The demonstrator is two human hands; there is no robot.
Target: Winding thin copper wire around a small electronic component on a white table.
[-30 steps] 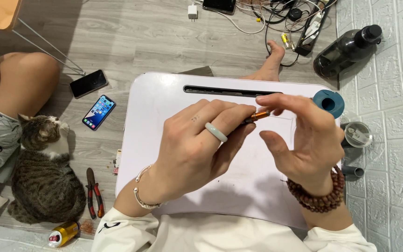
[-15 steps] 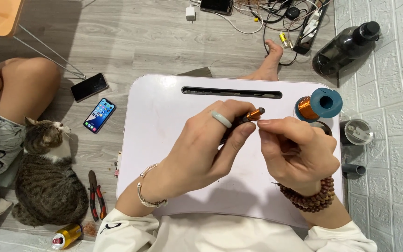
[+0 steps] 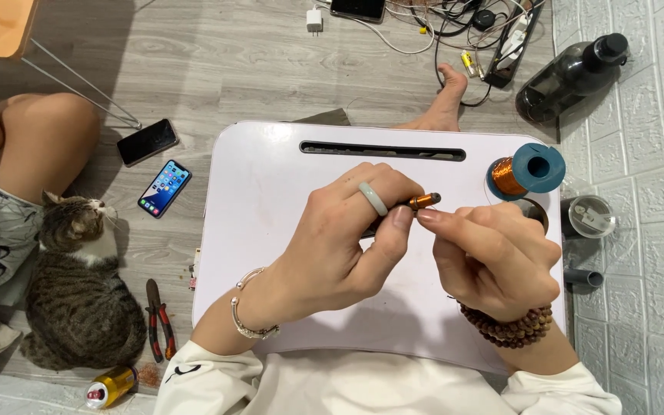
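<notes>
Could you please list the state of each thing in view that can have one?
Left hand: closed on small copper-wound rod.
Right hand: fingertips pinched at the rod's end.
Blue plastic spool of copper wire: lying on its side, partly wound.
Lit smartphone: screen on.
Black smartphone: screen dark.
Red-handled pliers: closed.

grey wood-plank floor (image 3: 217, 54), white textured brick wall (image 3: 655, 230), white lap table (image 3: 263, 161)

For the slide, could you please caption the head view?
Left hand holds a copper-wound rod while the right hand pinches its tip above a white lap desk.
</notes>
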